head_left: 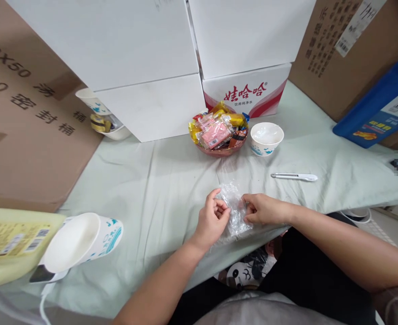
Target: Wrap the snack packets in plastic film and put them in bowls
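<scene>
Soft, even light glints off the clear plastic (236, 214).

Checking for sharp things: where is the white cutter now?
In the head view, the cutter lies right of centre on the cloth, between the paper cup beside the sweets bowl and the right forearm.

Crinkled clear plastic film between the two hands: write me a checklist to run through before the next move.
1. Left hand at the film's left side: ok.
2. Right hand at its right side: ok.
3. Film smooth and flat: not ok, it is crumpled.
4. Slim white utility knife clear of both hands: ok, it lies apart on the pale green cloth.
5. Knife blade fully retracted: cannot tell, too small.
6. Round white paper bowl with blue print, beside the pink bowl of wrapped snacks, upright: ok.
</scene>
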Tool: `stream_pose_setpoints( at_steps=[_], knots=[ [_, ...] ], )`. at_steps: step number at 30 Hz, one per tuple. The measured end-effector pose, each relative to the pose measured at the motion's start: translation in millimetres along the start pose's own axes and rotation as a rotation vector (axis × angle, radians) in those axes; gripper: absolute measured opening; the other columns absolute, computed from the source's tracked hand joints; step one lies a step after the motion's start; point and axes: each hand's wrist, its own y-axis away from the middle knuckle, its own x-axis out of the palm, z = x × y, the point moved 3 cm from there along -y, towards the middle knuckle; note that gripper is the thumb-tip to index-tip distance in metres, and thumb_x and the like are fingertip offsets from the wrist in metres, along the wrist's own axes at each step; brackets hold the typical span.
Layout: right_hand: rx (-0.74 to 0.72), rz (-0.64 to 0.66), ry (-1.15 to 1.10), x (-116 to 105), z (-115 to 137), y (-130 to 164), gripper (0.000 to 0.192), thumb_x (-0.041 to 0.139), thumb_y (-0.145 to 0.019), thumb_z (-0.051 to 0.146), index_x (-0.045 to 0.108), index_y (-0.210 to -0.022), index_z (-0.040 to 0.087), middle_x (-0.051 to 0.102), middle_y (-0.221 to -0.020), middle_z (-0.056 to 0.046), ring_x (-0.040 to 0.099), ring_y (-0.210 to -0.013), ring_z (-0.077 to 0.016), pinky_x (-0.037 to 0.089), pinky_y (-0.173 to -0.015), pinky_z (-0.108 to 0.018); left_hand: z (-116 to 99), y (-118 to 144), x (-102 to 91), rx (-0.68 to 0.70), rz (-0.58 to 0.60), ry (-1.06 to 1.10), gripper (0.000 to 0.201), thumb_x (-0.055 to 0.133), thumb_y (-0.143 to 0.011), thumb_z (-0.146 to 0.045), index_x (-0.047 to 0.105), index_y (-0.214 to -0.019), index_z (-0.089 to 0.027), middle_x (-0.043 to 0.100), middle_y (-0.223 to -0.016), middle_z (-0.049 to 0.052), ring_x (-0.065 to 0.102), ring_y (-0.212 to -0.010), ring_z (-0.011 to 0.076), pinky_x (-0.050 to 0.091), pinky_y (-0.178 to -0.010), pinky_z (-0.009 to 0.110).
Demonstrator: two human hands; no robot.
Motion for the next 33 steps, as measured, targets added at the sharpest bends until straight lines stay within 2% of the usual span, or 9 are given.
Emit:
stream_pose_setpoints(
  at_steps=[4, 11, 15, 17, 21, 23, 27, 30, 33],
  knots=[
    [-0.006, -0.065, 0.099, -1.8, 7.5, 2.1, 0.020, 0.057, -0.087, 0.036, 0.053, -0.094, 0.018, 0.059, -0.063, 0.003, 0.051, -0.049, -0.0100, 0.037, -0.052, -0.023, -2.0, 4.0, 0.2, 0.110, -0.023, -0.122, 0.047, 0.054, -0.081, -0.013, 0.042, -0.126, -0.021, 0.057, -0.076, -0.004, 0.057, -0.063, 0.0079, 0.048, -0.059, 0.019],
    [0.056, -0.112, 0.181, 1.5, 9.6, 1.5, 0.012, 0.049, -0.091, 0.029, 0.053, -0.087, 0.019, 0.064, -0.065, 0.001, 0.052, -0.045, -0.0099, 0.037, -0.055, -0.024, -8.5, 4.8, -0.3, 0.271, -0.074, -0.558, 0.028, 0.050, -0.075, -0.005, 0.060, -0.098, -0.019, 0.062, -0.076, 0.001, 0.061, -0.071, 0.0157, 0.051, -0.068, 0.029],
    [-0.020, -0.357, 0.382, -5.0, 10.7, 8.1, 0.017, 0.054, -0.089, 0.034, 0.056, -0.093, 0.018, 0.066, -0.072, -0.003, 0.058, -0.062, -0.0160, 0.038, -0.060, -0.027, -10.7, 4.8, 1.9, 0.307, -0.079, -0.692, 0.028, 0.050, -0.074, -0.004, 0.062, -0.095, -0.018, 0.066, -0.078, 0.004, 0.063, -0.076, 0.0200, 0.051, -0.071, 0.033],
    [-0.216, -0.457, 0.521, -6.7, 17.7, 15.4, 0.024, 0.053, -0.091, 0.038, 0.058, -0.101, 0.016, 0.067, -0.083, -0.007, 0.060, -0.076, -0.0195, 0.041, -0.067, -0.030, -11.0, 5.3, 2.5, 0.312, -0.076, -0.706, 0.027, 0.051, -0.075, -0.005, 0.061, -0.097, -0.017, 0.067, -0.079, 0.005, 0.063, -0.077, 0.0207, 0.051, -0.072, 0.034],
    [-0.712, -0.203, 0.766, 10.0, 28.9, 25.9, 0.034, 0.061, -0.087, 0.040, 0.060, -0.112, 0.017, 0.063, -0.104, -0.011, 0.054, -0.099, -0.0238, 0.042, -0.084, -0.036, -10.7, 3.0, -2.2, 0.295, -0.021, -0.715, 0.024, 0.052, -0.079, -0.008, 0.062, -0.099, -0.017, 0.067, -0.082, 0.005, 0.063, -0.079, 0.0216, 0.051, -0.073, 0.035],
    [-0.729, -0.095, 0.863, 18.5, 26.4, 24.4, 0.032, 0.067, -0.083, 0.035, 0.061, -0.109, 0.017, 0.062, -0.101, -0.010, 0.052, -0.098, -0.0237, 0.042, -0.083, -0.036, -11.0, -0.7, -9.6, 0.275, -0.030, -0.760, 0.018, 0.054, -0.083, -0.014, 0.063, -0.098, -0.018, 0.066, -0.084, 0.005, 0.062, -0.081, 0.0219, 0.051, -0.074, 0.035],
    [-0.666, -0.077, 0.937, 27.1, 20.8, 18.1, 0.023, 0.067, -0.082, 0.029, 0.062, -0.101, 0.018, 0.061, -0.097, -0.007, 0.051, -0.094, -0.0229, 0.043, -0.079, -0.034, -17.5, -6.3, -24.1, 0.390, -0.200, -0.820, 0.014, 0.054, -0.088, -0.019, 0.066, -0.094, -0.017, 0.065, -0.086, 0.009, 0.060, -0.084, 0.0233, 0.050, -0.076, 0.037],
    [-0.671, -0.100, 0.945, 29.2, 20.9, 17.7, 0.018, 0.065, -0.083, 0.027, 0.062, -0.098, 0.017, 0.062, -0.098, -0.007, 0.051, -0.094, -0.0228, 0.043, -0.079, -0.035, -17.9, -6.5, -16.6, 0.539, -0.025, -0.772, 0.019, 0.052, -0.090, -0.019, 0.065, -0.103, -0.016, 0.068, -0.103, 0.010, 0.060, -0.100, 0.0250, 0.048, -0.090, 0.041],
    [-0.678, -0.116, 0.946, 28.5, 23.2, 20.0, 0.011, 0.059, -0.087, 0.022, 0.061, -0.096, 0.017, 0.063, -0.097, -0.008, 0.052, -0.093, -0.0216, 0.043, -0.080, -0.034, -10.0, -5.8, -5.9, 0.519, 0.189, -0.792, 0.035, 0.052, -0.091, -0.024, 0.058, -0.124, -0.016, 0.058, -0.133, 0.013, 0.049, -0.126, 0.0303, 0.039, -0.105, 0.051]
  ],
)
